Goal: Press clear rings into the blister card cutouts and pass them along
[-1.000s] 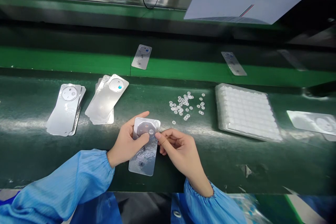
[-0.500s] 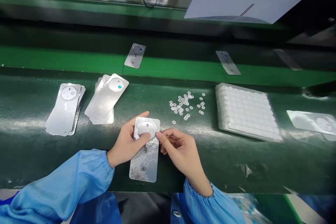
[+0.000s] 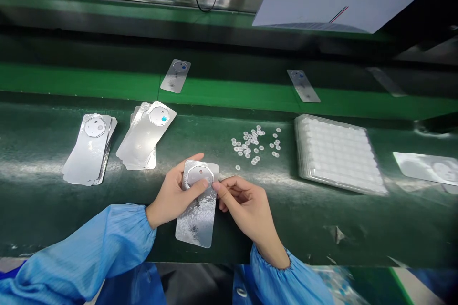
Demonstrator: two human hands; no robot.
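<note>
My left hand [image 3: 171, 196] grips a shiny silver back cover [image 3: 196, 212] by its upper left edge, thumb across the round camera plate. My right hand [image 3: 243, 207] is curled beside it, its thumb and forefinger pinched at the plate's right rim; what they pinch is too small to make out. Both hands rest over the dark green bench near its front edge. A scatter of several small clear round lenses [image 3: 255, 144] lies just beyond the right hand.
Two stacks of silver covers [image 3: 90, 150] [image 3: 145, 136] lie at the left. A white compartment tray [image 3: 338, 153] sits to the right, another cover [image 3: 425, 167] beyond it. Single covers [image 3: 175, 76] [image 3: 303, 86] ride the green conveyor belt behind.
The two covers on the conveyor belt have drifted left. The held cover has tilted slightly in my hands; my hands have stayed in place.
</note>
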